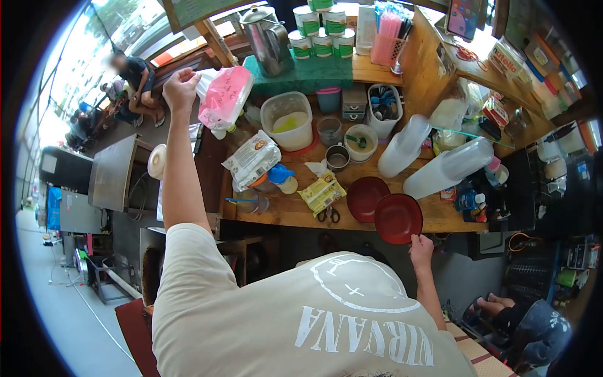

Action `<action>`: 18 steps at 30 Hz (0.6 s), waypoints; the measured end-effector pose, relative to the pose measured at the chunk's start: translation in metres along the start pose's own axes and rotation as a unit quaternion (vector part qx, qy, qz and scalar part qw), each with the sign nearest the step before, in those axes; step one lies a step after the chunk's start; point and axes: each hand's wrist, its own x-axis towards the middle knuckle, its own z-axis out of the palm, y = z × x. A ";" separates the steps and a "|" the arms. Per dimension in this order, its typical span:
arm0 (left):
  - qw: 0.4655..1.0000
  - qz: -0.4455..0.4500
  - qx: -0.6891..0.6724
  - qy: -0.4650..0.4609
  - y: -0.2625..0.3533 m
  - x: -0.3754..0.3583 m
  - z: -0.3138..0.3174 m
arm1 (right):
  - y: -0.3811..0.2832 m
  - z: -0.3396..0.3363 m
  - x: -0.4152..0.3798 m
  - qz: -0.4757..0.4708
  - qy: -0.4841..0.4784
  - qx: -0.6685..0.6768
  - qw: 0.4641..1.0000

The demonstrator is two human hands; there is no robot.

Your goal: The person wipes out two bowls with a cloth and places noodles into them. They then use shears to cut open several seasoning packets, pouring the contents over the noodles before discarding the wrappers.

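My left hand [181, 90] is raised at the upper left, fingers pinched on a white tissue [204, 81]. The tissue reaches to a pink tissue pack [227, 97] just right of the hand. Low on the right, my right hand [421, 249] grips the rim of a dark red bowl [399, 218], holding it at the counter's front edge. A second red bowl [364, 196] is on the counter, partly overlapped by the held one. Left of the bowls are a yellow packet [321, 192] and black-handled scissors [328, 215].
The wooden counter [282, 217] carries a clear tub [286, 119], a metal cup [337, 157], and tall stacks of plastic cups [449, 166]. A steel pitcher [267, 44] and stacked cans [321, 34] stand behind. People sit at far left; another person [534, 333] is at lower right.
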 end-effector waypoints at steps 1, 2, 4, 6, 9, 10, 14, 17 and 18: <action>1.000 0.001 0.002 0.005 0.003 0.007 -0.003 | -0.001 0.002 0.002 -0.002 0.003 0.009 1.000; 0.998 0.036 0.016 0.043 0.006 0.012 -0.005 | -0.002 0.004 0.004 -0.006 0.000 0.010 1.000; 0.992 0.045 0.069 0.097 0.036 0.016 -0.015 | -0.003 0.006 0.007 0.008 -0.002 0.006 1.000; 0.991 0.073 0.038 0.103 0.136 -0.015 -0.030 | -0.005 0.013 0.013 0.005 -0.008 0.024 1.000; 0.890 -0.050 -0.432 -0.140 0.233 -0.102 -0.006 | -0.052 0.021 0.014 -0.021 0.000 -0.027 0.999; 0.818 -0.111 -0.521 -0.217 0.263 -0.139 0.004 | -0.051 0.029 0.021 -0.031 0.008 -0.003 0.999; 0.699 -0.105 -0.420 -0.569 0.306 -0.303 0.094 | -0.099 0.041 0.026 -0.085 0.047 -0.017 0.995; 0.808 0.236 -0.190 -0.505 0.267 -0.385 0.170 | -0.119 0.041 0.020 -0.083 0.022 0.039 0.996; 0.853 0.213 -0.116 -0.462 0.266 -0.391 0.182 | -0.119 0.041 0.021 -0.142 0.028 -0.032 0.989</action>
